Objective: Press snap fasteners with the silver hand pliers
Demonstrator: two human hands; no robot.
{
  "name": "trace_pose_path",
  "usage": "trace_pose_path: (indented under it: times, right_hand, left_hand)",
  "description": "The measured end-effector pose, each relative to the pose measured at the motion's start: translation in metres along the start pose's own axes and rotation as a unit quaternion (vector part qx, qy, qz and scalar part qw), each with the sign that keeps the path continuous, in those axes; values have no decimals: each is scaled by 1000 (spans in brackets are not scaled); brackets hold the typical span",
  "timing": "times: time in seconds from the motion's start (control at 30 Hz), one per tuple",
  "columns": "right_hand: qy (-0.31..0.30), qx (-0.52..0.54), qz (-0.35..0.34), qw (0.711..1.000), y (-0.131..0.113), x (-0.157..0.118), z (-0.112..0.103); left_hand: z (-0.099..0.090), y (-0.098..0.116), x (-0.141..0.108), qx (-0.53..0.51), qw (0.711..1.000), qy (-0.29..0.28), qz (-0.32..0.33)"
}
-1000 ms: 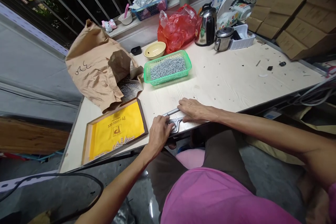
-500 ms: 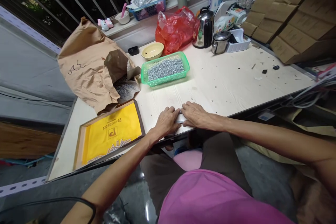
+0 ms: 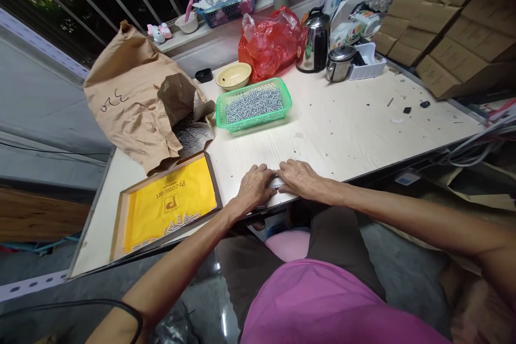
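Both the bare left hand (image 3: 255, 188) and bare right hand (image 3: 299, 178) have fingers clamped on one silver-grey metal piece (image 3: 276, 183), at the near edge of the pale wood-topped counter (image 3: 338, 123). Change: a second ago the hands were farther apart, angled metal arms showing; now they nearly meet, leaving a short bit visible. Likely means the work went from positioning to pressing or folding; can't tell which, fingers cover it. Left of the hands, shallow brown cardboard tray (image 3: 213, 178), yellow printed sheet (image 3: 149, 214) inside, small silver pins (image 3: 181, 222) on it. Farther, green plastic basket (image 3: 258, 121) of similar pins, beside crumpled brown paper bag (image 3: 129, 118).
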State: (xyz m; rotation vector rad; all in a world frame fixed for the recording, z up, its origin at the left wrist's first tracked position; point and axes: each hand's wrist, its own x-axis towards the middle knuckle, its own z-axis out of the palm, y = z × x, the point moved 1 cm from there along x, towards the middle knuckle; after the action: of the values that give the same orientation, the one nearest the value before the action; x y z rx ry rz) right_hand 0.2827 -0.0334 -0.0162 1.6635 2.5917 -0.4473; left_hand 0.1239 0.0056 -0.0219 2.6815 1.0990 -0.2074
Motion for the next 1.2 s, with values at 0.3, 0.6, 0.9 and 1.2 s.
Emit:
trace_pose_path:
  times: [0.3,0.6,0.9,1.2]
  right_hand:
    - [47,-8,-17,999,44,21,10]
    - [68,-64,-94,991,0,48,-5]
    - [48,-11,-364,930,-67,51,32]
    - [320,202,-141,915,-28,71,-13]
  left_hand:
    - [50,48,-42,-79,981,170,52]
    - [55,56,-42,-117,972,198,56]
    - [37,23,-140,-80,959,270,15]
    - [0,-137,-211,-64,885,83,-454]
